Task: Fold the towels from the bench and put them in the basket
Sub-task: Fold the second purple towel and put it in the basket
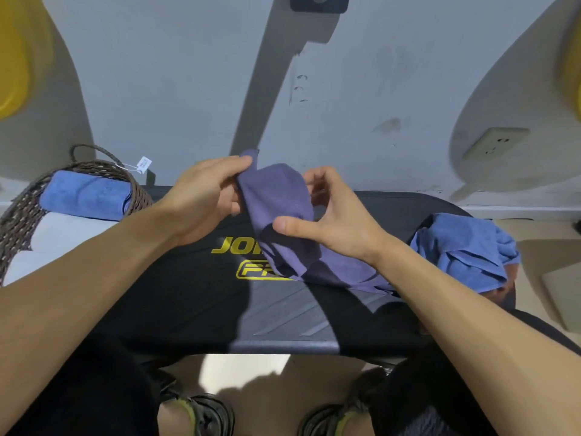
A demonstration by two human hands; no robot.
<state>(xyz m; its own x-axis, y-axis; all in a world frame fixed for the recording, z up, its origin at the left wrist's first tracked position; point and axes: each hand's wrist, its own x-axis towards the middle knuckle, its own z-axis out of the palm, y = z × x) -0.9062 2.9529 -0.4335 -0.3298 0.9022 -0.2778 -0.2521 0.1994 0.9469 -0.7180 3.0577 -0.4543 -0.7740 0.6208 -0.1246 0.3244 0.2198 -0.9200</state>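
Head view: three towels, purple [279,202], blue crumpled [465,250], blue folded [85,195].

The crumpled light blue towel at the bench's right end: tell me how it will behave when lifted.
The light blue towel will probably flop and unfurl, since it lies bunched in soft folds. It likely weighs little, looking thin like the purple towel draping limply from both hands. One edge overhangs the bench, so a nudge might slide it off.

A purple towel [276,196] is hanging in the middle; a blue towel [465,247] is lying at right, another blue one [85,193] at left inside the dark brown woven basket [19,215]; the black bench [195,297] is showing yellow lettering [239,247] and diagonal ribbing
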